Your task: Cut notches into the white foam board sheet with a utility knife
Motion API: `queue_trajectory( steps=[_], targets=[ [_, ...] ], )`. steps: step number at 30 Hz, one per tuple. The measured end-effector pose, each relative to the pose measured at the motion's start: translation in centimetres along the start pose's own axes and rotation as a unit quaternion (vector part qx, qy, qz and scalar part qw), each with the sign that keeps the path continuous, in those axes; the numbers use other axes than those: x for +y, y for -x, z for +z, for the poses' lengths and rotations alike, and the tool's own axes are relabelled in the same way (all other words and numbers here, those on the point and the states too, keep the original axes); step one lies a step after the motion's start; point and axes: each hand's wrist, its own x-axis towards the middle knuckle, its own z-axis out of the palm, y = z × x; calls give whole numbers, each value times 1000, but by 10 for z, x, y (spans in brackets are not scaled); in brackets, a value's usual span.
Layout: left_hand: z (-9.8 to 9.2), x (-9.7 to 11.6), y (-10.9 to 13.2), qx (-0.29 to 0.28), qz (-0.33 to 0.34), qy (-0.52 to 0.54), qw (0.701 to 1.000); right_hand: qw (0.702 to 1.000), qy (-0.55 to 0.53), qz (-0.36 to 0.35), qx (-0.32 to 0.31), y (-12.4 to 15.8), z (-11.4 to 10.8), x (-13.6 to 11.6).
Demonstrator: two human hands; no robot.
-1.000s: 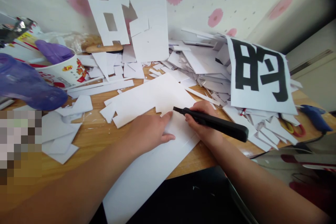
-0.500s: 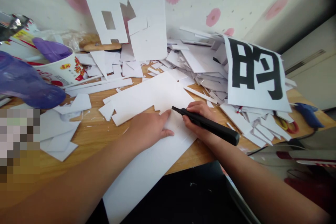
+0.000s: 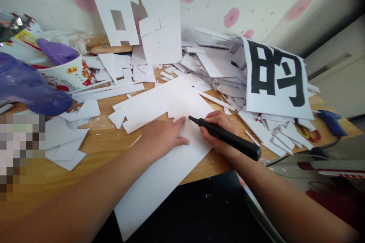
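A white foam board [image 3: 171, 176] with notched cut edges lies slantwise on the wooden table, its near end jutting past the table's front edge. My left hand [image 3: 164, 136] presses flat on it, fingers stretched toward the notch and thumb apart. In my right hand [image 3: 219, 131] is a black utility knife [image 3: 232, 136], its handle pointing back to the right. The knife's blade end is close to my left index fingertip, at the board's surface; whether it touches is hard to make out. Faint lines run across the board beside my right hand.
A cut-out white board [image 3: 162, 41] leans on the wall. Right of it are heaped scraps [image 3: 212, 62], a sheet with a black character [image 3: 276, 79], scissors [image 3: 313, 135] and a blue glue gun [image 3: 330, 121]. Left stand a paper bucket [image 3: 67, 74] and a purple bottle [image 3: 28, 87].
The knife's tip has shifted very slightly right, away from my left fingertip. My left hand stays pressed on the board. The whole view has moved a little.
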Motion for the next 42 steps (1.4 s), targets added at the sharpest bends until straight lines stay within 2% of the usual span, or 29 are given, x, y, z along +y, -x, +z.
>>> queue_trajectory(
  steps=[12,20,36,42],
  targets=[
    [0,0,1,6,3,4,1000,1000,20,12,20,8,-6,-9],
    [2,-1,-1,4,2,2,1000,1000,25,11,8,8,-11,-16],
    [-1,1,1,4,1,19,1000,998,46,34,41,23,-18,-23],
    [1,0,1,11,7,13,1000,998,39,38,29,28,-25,-28]
  ],
)
